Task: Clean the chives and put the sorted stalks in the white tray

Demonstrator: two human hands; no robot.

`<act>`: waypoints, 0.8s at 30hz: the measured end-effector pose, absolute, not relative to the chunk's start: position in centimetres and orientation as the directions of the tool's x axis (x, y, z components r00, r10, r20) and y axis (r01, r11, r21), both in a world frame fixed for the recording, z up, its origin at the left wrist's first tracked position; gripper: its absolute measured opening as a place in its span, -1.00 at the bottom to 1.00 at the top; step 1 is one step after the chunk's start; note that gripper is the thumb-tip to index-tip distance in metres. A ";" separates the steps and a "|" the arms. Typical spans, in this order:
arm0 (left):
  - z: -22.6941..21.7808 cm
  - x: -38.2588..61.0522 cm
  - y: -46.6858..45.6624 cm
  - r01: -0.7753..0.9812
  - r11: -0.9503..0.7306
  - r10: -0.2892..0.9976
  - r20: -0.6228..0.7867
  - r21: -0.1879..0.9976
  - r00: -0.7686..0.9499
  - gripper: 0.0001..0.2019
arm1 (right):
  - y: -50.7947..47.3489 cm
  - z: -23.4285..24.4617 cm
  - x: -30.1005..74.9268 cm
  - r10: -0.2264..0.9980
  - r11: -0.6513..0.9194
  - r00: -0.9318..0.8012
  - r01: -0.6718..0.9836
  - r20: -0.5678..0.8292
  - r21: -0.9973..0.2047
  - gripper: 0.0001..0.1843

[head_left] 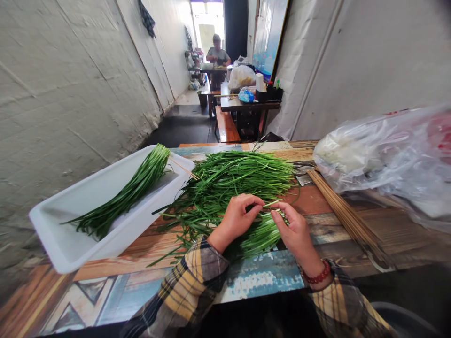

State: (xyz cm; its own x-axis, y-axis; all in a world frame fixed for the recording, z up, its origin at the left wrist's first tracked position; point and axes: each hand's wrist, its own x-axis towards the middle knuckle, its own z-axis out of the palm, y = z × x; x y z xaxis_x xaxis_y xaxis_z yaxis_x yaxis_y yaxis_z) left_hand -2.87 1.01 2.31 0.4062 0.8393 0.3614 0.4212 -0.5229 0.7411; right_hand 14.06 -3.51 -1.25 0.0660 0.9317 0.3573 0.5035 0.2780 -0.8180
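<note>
A large heap of green garlic chives (243,171) lies across the table, white-green ends toward the right. My left hand (239,213) is closed in a pinch on a chive stalk (270,204) just above a smaller pile of chives (262,234). My right hand (294,230) pinches the same stalk near its pale end, thumb and forefinger together. Part of the smaller pile is hidden beneath my hands. To the left, a bundle of chives (141,188) lies in a white plastic tray (81,192), with thin skewers (183,167) sticking out from its pale end over the rim.
Right of the chives lie many bamboo skewers (338,211), near a clear plastic bag (380,150) with pale contents. Scissor-like metal handles (380,263) show by the table's edge. Farther back, a dark table (243,104) holds bags, and a person (217,55) sits behind another table.
</note>
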 end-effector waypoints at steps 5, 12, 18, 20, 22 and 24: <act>2.3 -2.8 0.9 0.516 -0.586 0.802 0.355 0.625 0.481 -0.81 | -3.6 -1.1 14.0 0.926 0.284 0.078 0.502 0.370 -0.817 -0.77; 2.4 -2.5 0.5 0.495 -0.560 0.821 0.361 0.665 0.443 -0.84 | -3.7 -0.8 14.0 0.930 0.285 0.051 0.525 0.364 -0.802 -0.78; 2.5 -2.5 0.6 0.461 -0.566 0.814 0.377 0.684 0.441 -0.85 | -3.8 -0.8 14.0 0.926 0.282 0.057 0.554 0.374 -0.783 -0.76; 2.4 -2.5 0.7 0.468 -0.556 0.825 0.386 0.686 0.414 -0.86 | -3.8 -0.6 14.0 0.928 0.271 0.064 0.561 0.368 -0.782 -0.76; 2.3 -2.5 0.7 0.471 -0.551 0.831 0.396 0.689 0.391 -0.87 | -3.9 -0.5 14.0 0.929 0.266 0.068 0.561 0.363 -0.784 -0.76; 2.2 -2.5 0.7 0.473 -0.548 0.833 0.401 0.690 0.380 -0.88 | -3.9 -0.5 13.9 0.929 0.268 0.066 0.557 0.364 -0.786 -0.76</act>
State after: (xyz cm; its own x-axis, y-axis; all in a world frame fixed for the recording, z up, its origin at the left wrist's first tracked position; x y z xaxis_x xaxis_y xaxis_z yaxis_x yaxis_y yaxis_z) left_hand -2.46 0.65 2.25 0.3802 0.8335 0.4010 0.4725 -0.5477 0.6904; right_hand 13.94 -3.92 -0.46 0.0664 0.9289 0.3643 0.5571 0.2684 -0.7859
